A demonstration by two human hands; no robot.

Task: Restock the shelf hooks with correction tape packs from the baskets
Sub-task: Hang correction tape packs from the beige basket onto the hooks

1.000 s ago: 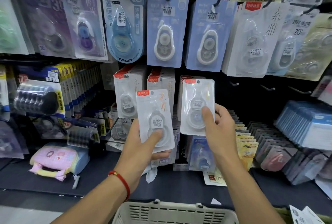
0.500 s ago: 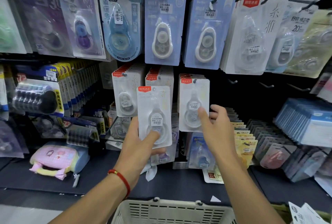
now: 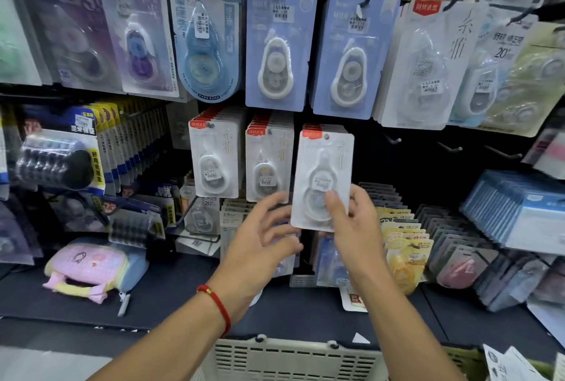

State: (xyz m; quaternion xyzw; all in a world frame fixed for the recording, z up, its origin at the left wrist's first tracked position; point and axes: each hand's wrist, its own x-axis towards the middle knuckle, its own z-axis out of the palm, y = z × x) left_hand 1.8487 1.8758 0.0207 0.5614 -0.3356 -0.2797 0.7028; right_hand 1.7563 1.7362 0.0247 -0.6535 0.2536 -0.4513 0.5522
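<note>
The basket [image 3: 293,359] sits at the shelf's front edge, below both arms. The right hand [image 3: 354,227] pinches a white correction tape pack [image 3: 322,178] by its lower edge — held against the third hook's stack. The left hand [image 3: 263,246] hovers beside it — fingers spread, holding nothing.

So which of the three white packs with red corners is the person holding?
The rightmost pack. The right hand pinches its lower part, thumb across the front. The left pack and the middle pack hang untouched, and the left hand holds nothing.
</note>
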